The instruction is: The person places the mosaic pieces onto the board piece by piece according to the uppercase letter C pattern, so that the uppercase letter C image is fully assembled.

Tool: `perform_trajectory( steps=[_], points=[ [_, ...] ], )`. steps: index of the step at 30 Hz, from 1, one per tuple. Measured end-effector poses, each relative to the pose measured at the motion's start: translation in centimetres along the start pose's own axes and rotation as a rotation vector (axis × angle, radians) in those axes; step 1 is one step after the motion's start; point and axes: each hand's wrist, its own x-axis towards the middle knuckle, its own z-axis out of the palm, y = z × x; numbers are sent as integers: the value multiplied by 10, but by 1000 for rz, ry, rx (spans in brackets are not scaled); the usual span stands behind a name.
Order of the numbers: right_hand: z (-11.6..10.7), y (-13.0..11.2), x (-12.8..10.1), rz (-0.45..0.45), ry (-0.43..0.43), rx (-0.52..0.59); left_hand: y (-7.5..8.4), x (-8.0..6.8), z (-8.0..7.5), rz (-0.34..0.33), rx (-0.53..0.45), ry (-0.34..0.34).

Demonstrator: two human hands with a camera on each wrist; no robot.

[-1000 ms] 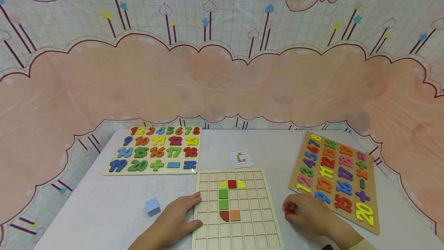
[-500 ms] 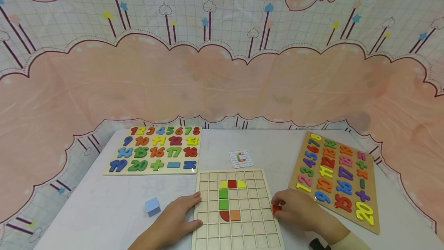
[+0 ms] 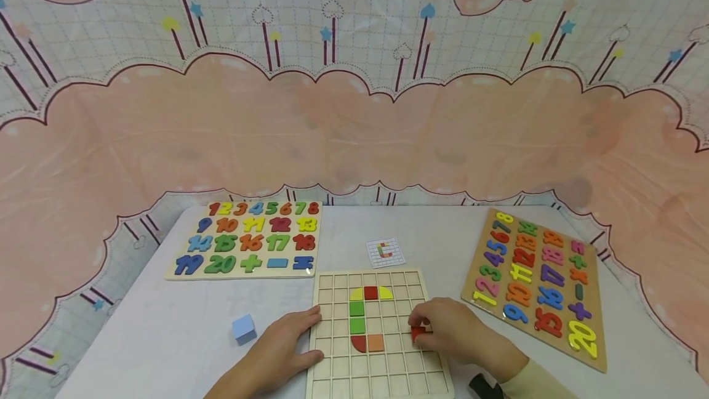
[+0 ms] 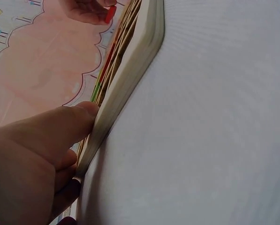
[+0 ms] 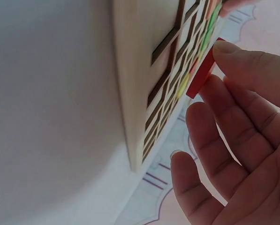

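Two hands were at the wooden grid board (image 3: 382,362) on the white table (image 3: 166,337): your right hand (image 3: 451,331) pinched a small red tile (image 3: 418,332) at its fingertips (image 5: 226,49), thumb side against the piece, holding it just above the board's right-hand cells. Your left hand (image 3: 277,350) lay flat, fingers straight, thumb (image 4: 79,115) pressed against the board's left edge. One blue cube (image 3: 244,329) sat near that hand, two number puzzles (image 3: 249,240) farther off

You see a red tile (image 3: 418,332), a pale-blue cube (image 3: 244,329), and a pink cloud-print backdrop (image 3: 354,122).
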Motion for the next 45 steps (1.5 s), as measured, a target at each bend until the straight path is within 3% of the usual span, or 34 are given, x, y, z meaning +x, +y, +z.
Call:
perform_trajectory(
  steps=[21,45],
  points=[
    [12,-20,18,-41,-39,6,-1,0,0,1,-22,-2],
    [19,-30,25,-39,-69,-68,-4,0,2,18,-15,5]
  ],
)
